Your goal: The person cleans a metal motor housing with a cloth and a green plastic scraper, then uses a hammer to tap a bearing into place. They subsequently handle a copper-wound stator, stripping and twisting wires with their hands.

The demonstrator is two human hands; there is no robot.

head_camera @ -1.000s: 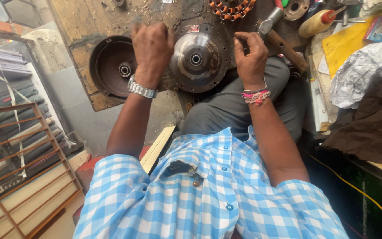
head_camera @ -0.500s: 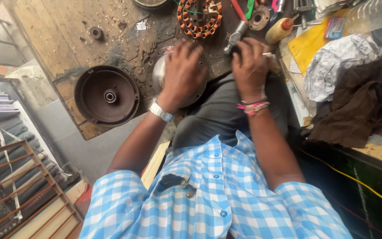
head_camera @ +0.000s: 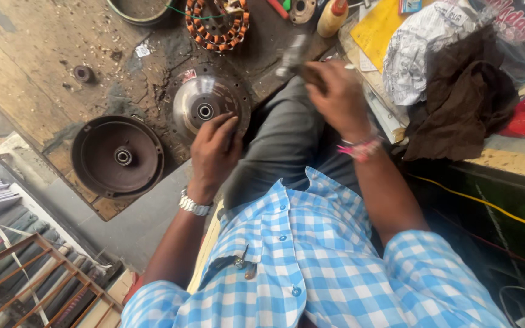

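The left hand (head_camera: 214, 149) rests half-open, fingertips on the near rim of the silvery motor cover (head_camera: 205, 109). The right hand (head_camera: 329, 97) is closed around a hammer (head_camera: 293, 58), raised just right of that cover. The motor looks already apart: dark cover (head_camera: 116, 157) left of the hand, copper winding (head_camera: 217, 23) beyond on the worktop (head_camera: 31, 54).

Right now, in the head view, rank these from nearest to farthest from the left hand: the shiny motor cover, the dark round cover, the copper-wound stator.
1. Shiny motor cover: at the left hand's fingertips, just above.
2. Dark round cover: to the hand's left, on the wooden bench.
3. Copper-wound stator: at the top of the view, beyond the shiny cover.
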